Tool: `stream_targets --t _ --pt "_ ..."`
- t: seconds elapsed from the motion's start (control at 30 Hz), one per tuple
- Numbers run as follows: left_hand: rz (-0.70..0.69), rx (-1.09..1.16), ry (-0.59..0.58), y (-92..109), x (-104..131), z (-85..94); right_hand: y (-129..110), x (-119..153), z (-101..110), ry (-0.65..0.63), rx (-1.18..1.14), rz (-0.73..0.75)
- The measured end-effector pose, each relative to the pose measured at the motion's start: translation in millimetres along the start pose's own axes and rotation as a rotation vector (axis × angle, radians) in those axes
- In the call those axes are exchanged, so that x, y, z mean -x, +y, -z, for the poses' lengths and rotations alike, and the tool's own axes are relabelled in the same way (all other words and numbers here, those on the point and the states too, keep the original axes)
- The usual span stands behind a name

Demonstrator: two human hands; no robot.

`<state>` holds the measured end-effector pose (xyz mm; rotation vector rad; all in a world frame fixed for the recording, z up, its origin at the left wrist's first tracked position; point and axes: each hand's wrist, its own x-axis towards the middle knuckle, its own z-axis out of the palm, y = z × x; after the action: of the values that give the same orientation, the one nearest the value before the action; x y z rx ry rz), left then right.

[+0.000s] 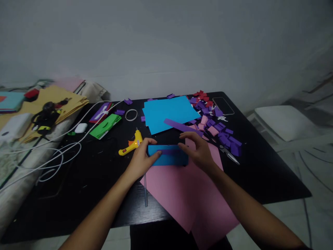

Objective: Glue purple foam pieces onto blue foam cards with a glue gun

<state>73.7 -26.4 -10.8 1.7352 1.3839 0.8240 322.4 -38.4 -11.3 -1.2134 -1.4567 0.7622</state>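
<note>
My left hand [143, 158] grips the left end of a folded blue paper piece [169, 159], its thumb lying on top. A purple strip [171, 152] lies along the blue piece, with its left end under that thumb. My right hand [196, 149] is at the right end of the blue piece, thumb and fingers apart, with nothing seen between them. Under both lie pink sheets [179, 194]. Another purple strip [182, 127] rests just beyond my right hand, partly over blue sheets [169, 111].
A yellow glue gun [132, 143] lies left of my left hand, and a clear glue stick [145, 192] nearer me. Scissors [230, 154] and purple scraps [226, 137] are at the right. White cables [62, 156], green paper [106, 126] and a tape ring [131, 115] lie leftward.
</note>
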Motion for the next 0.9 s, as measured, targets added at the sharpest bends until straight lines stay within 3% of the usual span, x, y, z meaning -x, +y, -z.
stream_targets --t 0.2,0.37,0.47,0.6,0.77,0.9 --pt "-0.146 -0.219 0.018 -6 3 -4.4 -8 -3 7 0.068 -0.415 -0.23" --pt "-0.362 -0.31 0.093 -14 2 -11.4 -13 -3 4 -0.162 -0.77 -0.373" --pt "-0.536 -0.348 0.118 -12 3 -12.4 -13 2 -2 -0.234 -0.782 -0.375" --pt "-0.714 -0.426 0.078 -3 8 -13.5 -7 8 -9 -0.227 -0.763 -0.369" --pt "-0.722 -0.598 0.109 1 16 -19.9 8 8 -19 -0.2 -0.754 -0.451" --pt "-0.698 -0.593 -0.058 -4 16 -25.8 8 5 -21 -0.211 -0.788 -0.488"
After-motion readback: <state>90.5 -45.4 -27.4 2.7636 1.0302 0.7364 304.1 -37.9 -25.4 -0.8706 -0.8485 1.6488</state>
